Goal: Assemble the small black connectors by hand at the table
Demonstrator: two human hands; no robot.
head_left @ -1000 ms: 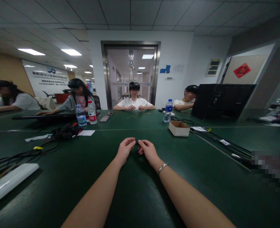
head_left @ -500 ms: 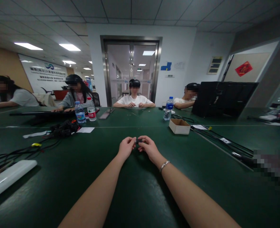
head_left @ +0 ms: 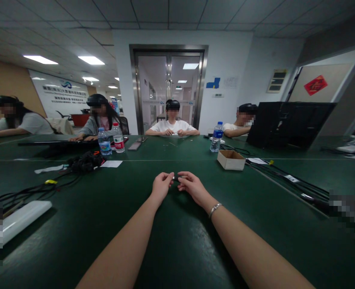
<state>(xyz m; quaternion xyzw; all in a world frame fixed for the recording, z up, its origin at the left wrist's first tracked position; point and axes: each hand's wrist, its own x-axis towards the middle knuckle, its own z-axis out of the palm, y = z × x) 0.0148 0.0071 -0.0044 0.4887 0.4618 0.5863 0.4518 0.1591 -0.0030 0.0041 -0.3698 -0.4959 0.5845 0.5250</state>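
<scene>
Just above the green table (head_left: pixel 105 224), my left hand (head_left: pixel 162 187) and my right hand (head_left: pixel 192 186) meet fingertip to fingertip. Between them is a small dark object (head_left: pixel 176 179) with a shiny bit at its left end; it is too small to name. The thumb and index finger of my left hand pinch that left end. My right thumb and fingers close on the other end and hide part of it. A silver bracelet circles my right wrist.
An open cardboard box (head_left: pixel 231 161) and a water bottle (head_left: pixel 217 137) stand ahead to the right, near black cables. Two more bottles (head_left: pixel 118 138), a cable bundle (head_left: pixel 85 161) and a white bar (head_left: pixel 27 218) are on the left. Several people wearing headsets sit around the table.
The view has shifted slightly, so the surroundings sit a little further right. Both hands still hold the small dark object, and a shiny bit now shows at its left end.
</scene>
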